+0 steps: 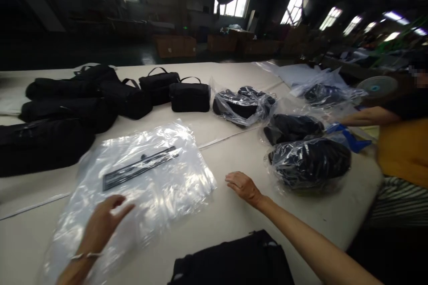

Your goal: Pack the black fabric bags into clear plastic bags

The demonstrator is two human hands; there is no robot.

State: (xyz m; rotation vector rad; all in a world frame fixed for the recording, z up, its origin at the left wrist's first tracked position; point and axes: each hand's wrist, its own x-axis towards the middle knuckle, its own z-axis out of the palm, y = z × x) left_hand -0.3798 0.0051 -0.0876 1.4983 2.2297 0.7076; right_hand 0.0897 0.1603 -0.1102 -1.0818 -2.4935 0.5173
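Observation:
A stack of clear plastic bags [157, 196] lies flat on the table, with a dark printed panel across its middle. Over the lower left of these bags is my left hand [102, 222], thumb and fingers apart and nothing between them. I cannot tell whether it touches the plastic. My right hand [245, 188] is just past the bags' right edge, low over the bare table, its fingers loosely bent and holding nothing visible. Close in front of me lies a black fabric bag [234, 260], partly cut off by the bottom of the view.
Several black bags [117, 95] stand along the left and back of the table [234, 151]. To the right are black bags wrapped in clear plastic [310, 160]. Beyond them a co-worker's arm [368, 116] reaches in from the right. Cardboard boxes [175, 46] stand behind the table.

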